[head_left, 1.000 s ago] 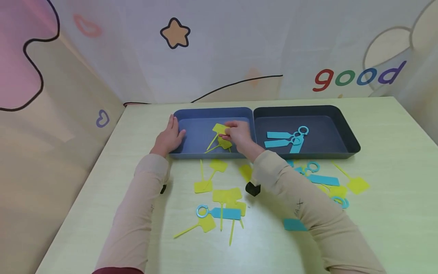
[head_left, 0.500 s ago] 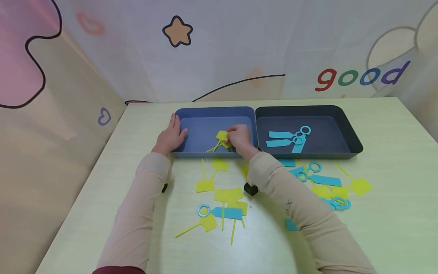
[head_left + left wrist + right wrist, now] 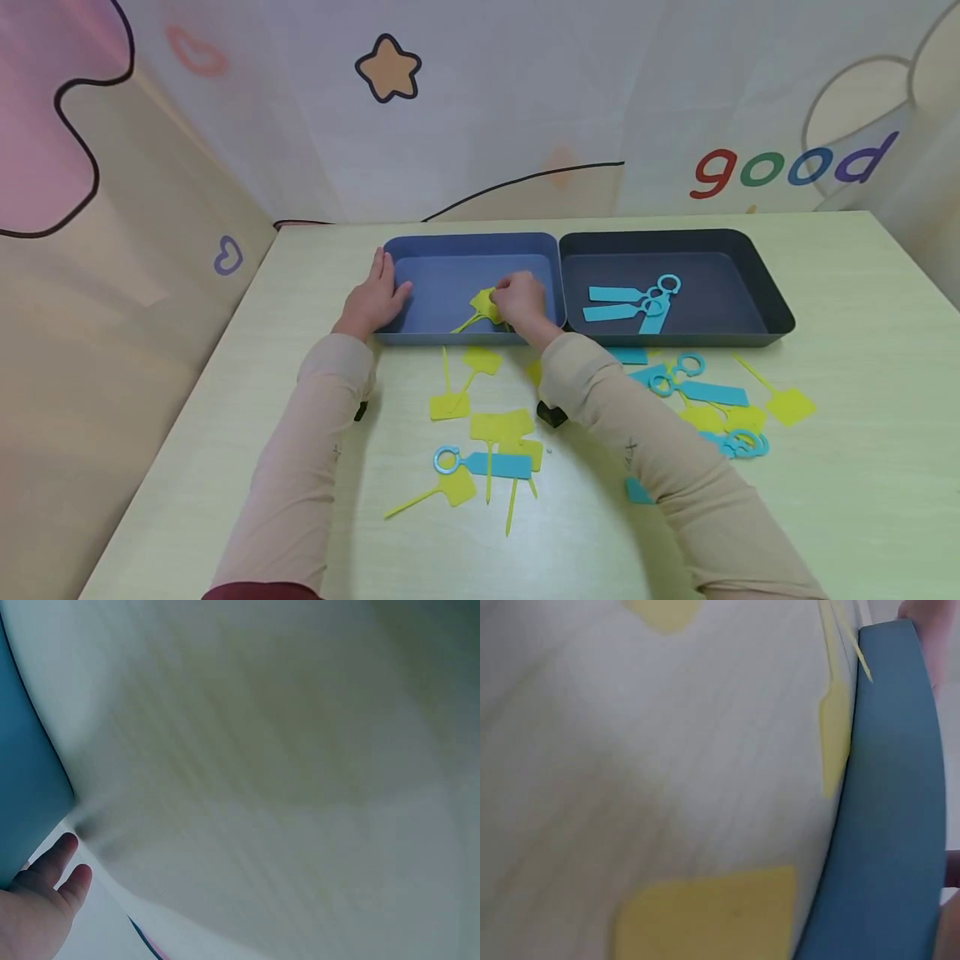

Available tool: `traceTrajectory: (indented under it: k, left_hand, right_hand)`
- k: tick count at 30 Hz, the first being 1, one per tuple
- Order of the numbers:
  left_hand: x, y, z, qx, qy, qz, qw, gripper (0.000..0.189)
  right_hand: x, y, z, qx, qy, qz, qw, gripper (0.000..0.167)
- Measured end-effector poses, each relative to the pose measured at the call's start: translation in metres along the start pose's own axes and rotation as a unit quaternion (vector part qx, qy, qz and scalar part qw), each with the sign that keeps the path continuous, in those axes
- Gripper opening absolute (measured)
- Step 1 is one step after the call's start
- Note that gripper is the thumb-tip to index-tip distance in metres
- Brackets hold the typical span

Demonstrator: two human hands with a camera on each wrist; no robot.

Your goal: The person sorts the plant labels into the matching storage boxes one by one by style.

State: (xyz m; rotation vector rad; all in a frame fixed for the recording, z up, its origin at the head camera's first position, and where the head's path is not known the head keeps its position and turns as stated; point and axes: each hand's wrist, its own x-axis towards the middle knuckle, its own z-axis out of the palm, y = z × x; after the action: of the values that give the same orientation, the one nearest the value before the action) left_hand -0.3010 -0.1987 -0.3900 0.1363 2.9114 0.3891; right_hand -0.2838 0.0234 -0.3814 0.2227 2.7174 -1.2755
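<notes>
My left hand (image 3: 373, 296) rests on the left wall of the blue tray (image 3: 442, 243), fingers straight along the rim; the left wrist view has its fingers (image 3: 73, 889) against the tray's outside. Inside the tray's front right part, my right hand (image 3: 522, 302) has its fingertips curled on a yellow plant label (image 3: 486, 305), pinching it over other yellow labels. Their thin stems point down and left. The right fingertips are partly hidden behind the hand. In the right wrist view the tray's blue wall (image 3: 896, 765) stands between the camera and most of that hand.
To the right, a dark grey tray (image 3: 720, 287) touches the blue one and holds 3 turquoise ring tags (image 3: 613, 313). More yellow labels (image 3: 450, 407) and turquoise ring tags (image 3: 498, 466) lie mixed on the table in front, some under the right sleeve. A printed curtain (image 3: 487, 108) hangs behind.
My right hand has gone lower into the blue tray, and the yellow label at its fingertips has come down onto the others and turned. The left hand keeps its place on the rim.
</notes>
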Motion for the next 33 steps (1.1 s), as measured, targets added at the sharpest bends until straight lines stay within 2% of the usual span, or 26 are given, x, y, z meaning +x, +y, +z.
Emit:
traceTrajectory:
  k: [3,5,8,10,12,15,19,22,27,33]
  left_hand:
    - [-0.002,0.001,-0.001,-0.002,-0.001,-0.001,1.0000,0.069]
    - [-0.003,0.001,-0.003,-0.003,-0.002,-0.001,1.0000,0.069]
    - [-0.004,0.001,-0.004,-0.005,-0.001,0.001,1.0000,0.069]
    - [-0.004,0.001,-0.004,-0.004,-0.001,0.003,1.0000,0.069]
    - [-0.003,0.000,-0.004,-0.002,0.002,0.005,1.0000,0.069]
    - [-0.002,0.000,-0.003,-0.001,0.005,0.007,1.0000,0.069]
    - [0.000,-0.001,-0.002,0.000,0.005,0.007,1.0000,0.070]
    - [0.000,-0.001,-0.002,0.000,0.002,0.004,1.0000,0.070]
    - [-0.001,0.001,-0.002,-0.001,-0.003,0.001,1.0000,0.070]
    - [-0.002,0.002,-0.002,0.002,0.001,0.005,1.0000,0.069]
  right_hand:
    - [-0.006,-0.003,-0.004,-0.007,-0.003,-0.053,0.9986,0.024]
    - [-0.013,-0.005,-0.008,-0.020,-0.012,-0.102,0.9945,0.025]
    - [-0.025,-0.007,-0.012,-0.069,-0.032,-0.193,0.9783,0.027]
    - [-0.032,-0.005,-0.014,-0.120,-0.048,-0.260,0.9569,0.031]
    - [-0.039,-0.002,-0.016,-0.178,-0.069,-0.316,0.9292,0.037]
    - [-0.048,0.007,-0.018,-0.249,-0.109,-0.381,0.8838,0.050]
    - [-0.058,0.019,-0.023,-0.313,-0.157,-0.433,0.8304,0.060]
    - [-0.064,0.028,-0.025,-0.348,-0.179,-0.458,0.7981,0.060]
    - [-0.075,0.041,-0.030,-0.384,-0.205,-0.475,0.7646,0.063]
    - [-0.090,0.052,-0.035,-0.393,-0.245,-0.488,0.7398,0.065]
